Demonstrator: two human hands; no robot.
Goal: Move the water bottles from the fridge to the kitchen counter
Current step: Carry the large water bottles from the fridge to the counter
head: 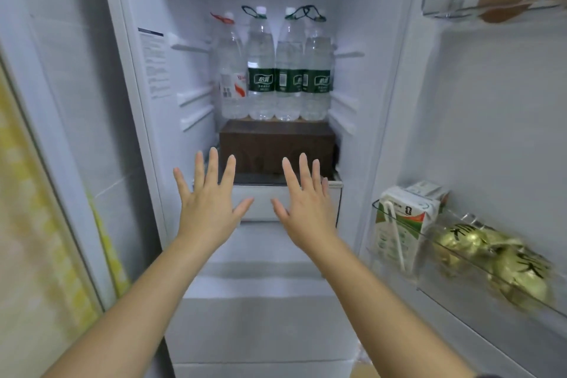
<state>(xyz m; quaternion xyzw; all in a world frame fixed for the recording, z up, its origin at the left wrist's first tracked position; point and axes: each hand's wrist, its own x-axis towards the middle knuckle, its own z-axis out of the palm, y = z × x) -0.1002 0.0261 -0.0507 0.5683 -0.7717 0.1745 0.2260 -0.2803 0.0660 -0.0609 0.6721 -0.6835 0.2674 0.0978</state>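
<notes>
Left hand (pixel 208 209), right hand (pixel 306 209) spread flat, empty, short of shelf. Four water bottles (pixel 260 70) upright on brown box (pixel 276 144) inside fridge (pixel 190 77), full: likely heavy, slick, thin-walled; grab round label or neck loop (pixel 250 11)

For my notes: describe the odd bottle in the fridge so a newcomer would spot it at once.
Inside the open fridge, four water bottles stand in a row on a dark brown box. It is the leftmost bottle: white-and-red label and red carry loop, where its three neighbours wear green labels.
</notes>
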